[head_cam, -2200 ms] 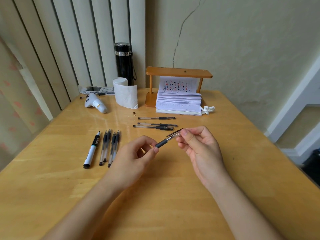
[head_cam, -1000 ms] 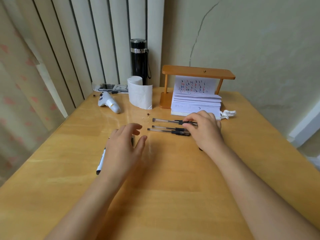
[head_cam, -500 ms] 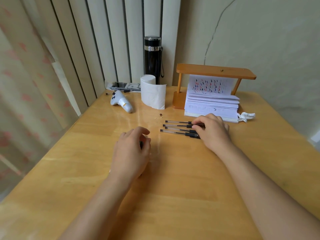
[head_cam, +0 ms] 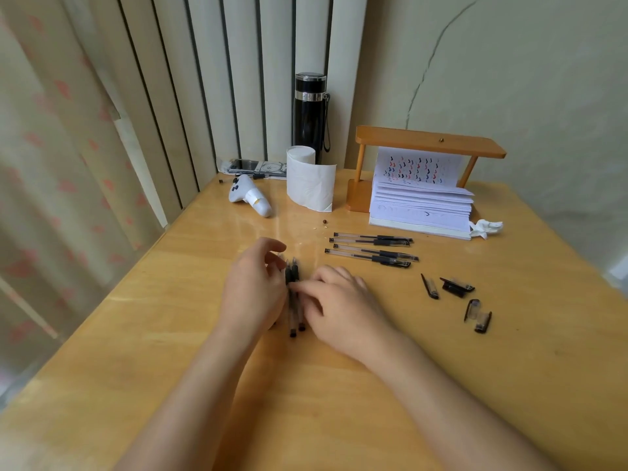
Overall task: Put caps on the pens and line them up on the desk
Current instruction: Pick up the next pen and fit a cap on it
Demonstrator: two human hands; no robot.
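Several capped clear pens [head_cam: 372,248] lie side by side in a row in front of the paper stack. Two uncapped pens [head_cam: 293,312] lie pointing away from me between my hands, with others hidden under my left hand. My left hand [head_cam: 253,294] rests over them, thumb raised and fingers loosely curled against the pens. The fingertips of my right hand [head_cam: 339,307] pinch the dark grip of one uncapped pen. Several loose black-and-clear caps [head_cam: 457,286] are scattered on the wooden desk [head_cam: 339,385] to the right.
At the back stand a black flask [head_cam: 310,110], a tissue roll [head_cam: 307,180], a white controller [head_cam: 249,198] and a wooden stand [head_cam: 430,144] over a paper stack [head_cam: 421,209]. A crumpled tissue [head_cam: 486,227] lies beside the stack. A curtain hangs on the left.
My right hand has left the row of capped pens and come left onto the uncapped pens beside my left hand. The view has swung, and the loose caps now show.
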